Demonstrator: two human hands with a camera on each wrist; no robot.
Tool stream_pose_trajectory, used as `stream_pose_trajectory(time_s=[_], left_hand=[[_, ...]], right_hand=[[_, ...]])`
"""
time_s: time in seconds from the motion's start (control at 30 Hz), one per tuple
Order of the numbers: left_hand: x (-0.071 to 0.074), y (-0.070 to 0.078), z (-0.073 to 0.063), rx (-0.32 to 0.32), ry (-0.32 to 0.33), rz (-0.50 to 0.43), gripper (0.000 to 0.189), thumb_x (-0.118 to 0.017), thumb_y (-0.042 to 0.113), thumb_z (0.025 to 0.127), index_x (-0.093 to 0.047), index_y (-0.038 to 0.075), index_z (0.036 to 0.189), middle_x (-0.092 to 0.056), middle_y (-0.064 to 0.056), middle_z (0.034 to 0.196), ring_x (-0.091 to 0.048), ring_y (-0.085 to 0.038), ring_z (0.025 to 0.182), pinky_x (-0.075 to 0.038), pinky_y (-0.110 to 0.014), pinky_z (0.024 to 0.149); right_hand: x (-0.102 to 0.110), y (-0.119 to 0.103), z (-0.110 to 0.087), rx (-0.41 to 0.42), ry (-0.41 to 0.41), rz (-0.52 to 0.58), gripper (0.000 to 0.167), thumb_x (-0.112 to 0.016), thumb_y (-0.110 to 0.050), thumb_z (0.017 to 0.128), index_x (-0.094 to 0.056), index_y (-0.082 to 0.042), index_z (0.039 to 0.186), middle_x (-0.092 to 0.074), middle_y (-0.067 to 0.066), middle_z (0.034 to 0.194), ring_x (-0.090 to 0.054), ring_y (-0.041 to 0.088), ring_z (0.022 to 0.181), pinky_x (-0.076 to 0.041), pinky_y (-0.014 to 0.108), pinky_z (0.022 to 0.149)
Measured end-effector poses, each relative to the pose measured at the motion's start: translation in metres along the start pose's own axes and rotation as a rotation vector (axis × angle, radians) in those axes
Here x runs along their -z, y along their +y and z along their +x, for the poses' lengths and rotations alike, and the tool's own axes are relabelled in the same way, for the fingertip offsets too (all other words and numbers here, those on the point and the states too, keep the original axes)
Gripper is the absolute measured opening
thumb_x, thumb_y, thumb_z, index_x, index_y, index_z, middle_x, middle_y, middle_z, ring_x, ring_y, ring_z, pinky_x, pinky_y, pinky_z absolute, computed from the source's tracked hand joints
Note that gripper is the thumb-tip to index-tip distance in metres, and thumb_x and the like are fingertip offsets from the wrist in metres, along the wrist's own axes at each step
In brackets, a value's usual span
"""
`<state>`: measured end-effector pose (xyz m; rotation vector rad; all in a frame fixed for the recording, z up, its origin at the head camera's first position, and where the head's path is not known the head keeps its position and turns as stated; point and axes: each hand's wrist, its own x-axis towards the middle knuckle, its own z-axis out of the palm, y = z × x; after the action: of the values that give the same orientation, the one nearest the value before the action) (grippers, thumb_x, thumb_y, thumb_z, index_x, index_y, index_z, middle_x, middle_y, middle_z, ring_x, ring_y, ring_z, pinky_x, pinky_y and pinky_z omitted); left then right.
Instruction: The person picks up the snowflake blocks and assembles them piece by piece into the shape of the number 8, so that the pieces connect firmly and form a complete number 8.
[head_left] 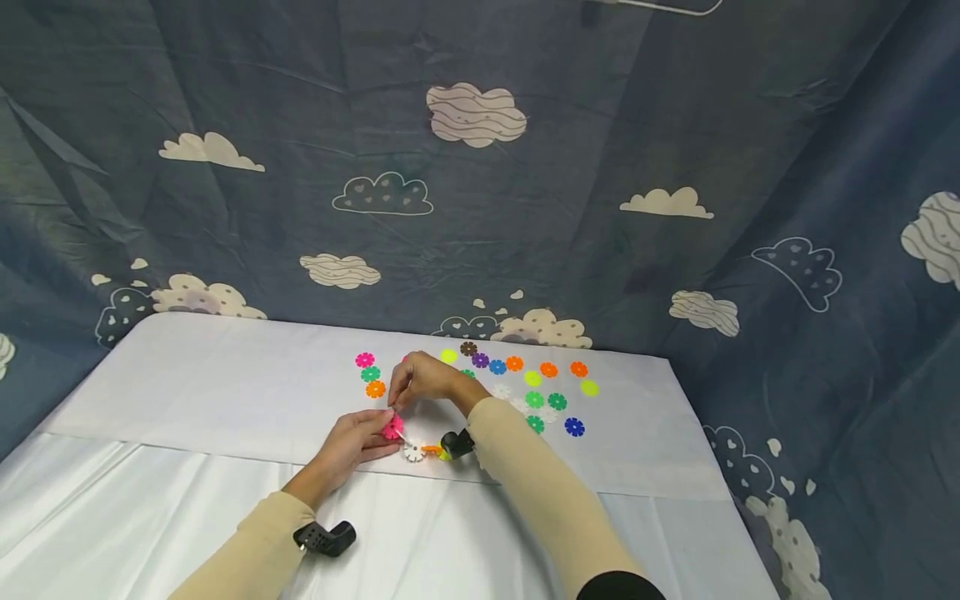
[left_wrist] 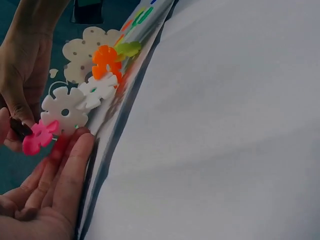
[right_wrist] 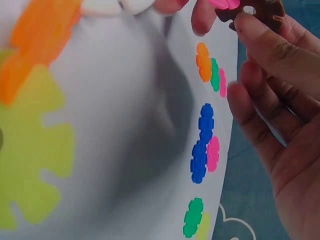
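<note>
My left hand (head_left: 354, 443) holds a chain of slotted, flower-shaped plastic discs by its pink disc (head_left: 393, 428). From the pink one the chain runs through a white disc (left_wrist: 64, 111), a second white disc (left_wrist: 97, 91) and an orange disc (left_wrist: 105, 61) to a yellow-green disc (right_wrist: 37, 145). Between thumb and fingers my right hand (head_left: 429, 379) pinches a brown disc (right_wrist: 274, 15), its edge right at the pink disc. In the left wrist view, fingers partly hide the brown disc.
Loose discs lie flat on the white-covered table (head_left: 225, 392). An orange disc (head_left: 376, 389), a green disc (head_left: 371, 374) and a pink disc (head_left: 364, 360) form a short row beyond my left hand. Several more, including a dark blue disc (head_left: 574, 427), spread to the right. A cloud-patterned curtain (head_left: 480, 217) hangs behind.
</note>
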<state>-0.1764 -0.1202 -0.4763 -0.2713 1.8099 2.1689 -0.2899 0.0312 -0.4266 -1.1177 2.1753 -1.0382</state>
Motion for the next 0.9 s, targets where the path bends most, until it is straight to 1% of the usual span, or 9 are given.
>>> stream_pose_trajectory(time_s=[0.1, 0.2, 0.3, 0.4, 0.5, 0.63, 0.73, 0.83, 0.9], left_hand=[[-0.002, 0.000, 0.002, 0.006, 0.009, 0.004, 0.051, -0.060, 0.026, 0.097, -0.046, -0.012, 0.128, -0.061, -0.010, 0.098, -0.066, -0.018, 0.084, -0.057, -0.037, 0.083], [-0.005, -0.002, 0.003, 0.019, 0.027, 0.010, 0.047, -0.061, 0.024, 0.096, -0.048, -0.011, 0.124, -0.062, -0.009, 0.092, -0.066, -0.017, 0.080, -0.058, -0.036, 0.080], [-0.006, -0.003, 0.002, 0.026, 0.046, 0.026, 0.042, -0.059, 0.020, 0.097, -0.050, -0.012, 0.122, -0.063, -0.010, 0.094, -0.066, -0.016, 0.080, -0.058, -0.036, 0.080], [-0.006, -0.002, 0.002, 0.025, 0.070, 0.057, 0.045, -0.060, 0.022, 0.097, -0.051, -0.013, 0.124, -0.062, -0.015, 0.105, -0.065, -0.017, 0.086, -0.057, -0.035, 0.082], [-0.005, 0.000, 0.001, 0.020, 0.088, 0.082, 0.049, -0.060, 0.023, 0.097, -0.049, -0.011, 0.130, -0.060, -0.020, 0.116, -0.064, -0.017, 0.091, -0.056, -0.034, 0.084], [-0.003, 0.000, 0.000, 0.005, 0.084, 0.077, 0.047, -0.057, 0.019, 0.098, -0.045, -0.007, 0.136, -0.057, -0.021, 0.124, -0.063, -0.015, 0.091, -0.056, -0.033, 0.084], [-0.003, -0.001, 0.000, -0.002, 0.076, 0.057, 0.048, -0.056, 0.019, 0.099, -0.043, -0.006, 0.138, -0.055, -0.022, 0.126, -0.064, -0.013, 0.091, -0.056, -0.032, 0.085], [-0.005, -0.002, 0.000, 0.001, 0.076, 0.036, 0.050, -0.056, 0.020, 0.099, -0.041, -0.006, 0.139, -0.052, -0.023, 0.130, -0.063, -0.013, 0.093, -0.055, -0.031, 0.086], [-0.005, -0.003, 0.000, 0.005, 0.076, 0.025, 0.051, -0.056, 0.021, 0.099, -0.040, -0.007, 0.139, -0.049, -0.024, 0.133, -0.062, -0.013, 0.096, -0.054, -0.031, 0.087]], right_hand=[[-0.002, 0.000, -0.001, 0.015, -0.015, -0.014, 0.008, -0.076, 0.009, 0.076, -0.075, 0.004, 0.081, -0.070, 0.008, 0.079, -0.059, 0.007, 0.069, -0.054, 0.019, 0.070], [-0.002, 0.001, -0.005, 0.001, -0.011, -0.054, 0.012, -0.075, 0.006, 0.078, -0.076, 0.002, 0.088, -0.070, 0.007, 0.081, -0.058, 0.008, 0.071, -0.052, 0.018, 0.069], [0.004, 0.007, -0.016, -0.037, 0.037, -0.102, 0.017, -0.075, 0.003, 0.079, -0.075, -0.001, 0.096, -0.068, 0.003, 0.081, -0.057, 0.010, 0.072, -0.051, 0.018, 0.066], [0.016, 0.016, -0.034, -0.086, 0.109, -0.132, 0.019, -0.075, 0.001, 0.081, -0.074, -0.002, 0.100, -0.066, 0.001, 0.079, -0.058, 0.012, 0.073, -0.051, 0.020, 0.067], [0.026, 0.027, -0.059, -0.170, 0.177, -0.160, 0.016, -0.075, -0.001, 0.081, -0.075, -0.004, 0.097, -0.064, 0.000, 0.078, -0.057, 0.013, 0.073, -0.051, 0.021, 0.069], [0.032, 0.039, -0.089, -0.358, 0.245, -0.158, 0.015, -0.077, -0.006, 0.081, -0.075, -0.007, 0.096, -0.062, 0.000, 0.078, -0.053, 0.015, 0.072, -0.048, 0.023, 0.066], [0.030, 0.047, -0.104, -0.481, 0.270, -0.167, 0.021, -0.079, -0.012, 0.079, -0.074, -0.010, 0.099, -0.061, 0.000, 0.081, -0.052, 0.017, 0.076, -0.048, 0.025, 0.069], [0.025, 0.052, -0.113, -0.540, 0.273, -0.207, 0.025, -0.081, -0.016, 0.078, -0.073, -0.012, 0.101, -0.060, -0.001, 0.085, -0.052, 0.017, 0.081, -0.049, 0.025, 0.075], [0.020, 0.054, -0.115, -0.537, 0.273, -0.233, 0.024, -0.081, -0.015, 0.078, -0.071, -0.011, 0.100, -0.060, -0.001, 0.087, -0.051, 0.017, 0.083, -0.049, 0.026, 0.077]])
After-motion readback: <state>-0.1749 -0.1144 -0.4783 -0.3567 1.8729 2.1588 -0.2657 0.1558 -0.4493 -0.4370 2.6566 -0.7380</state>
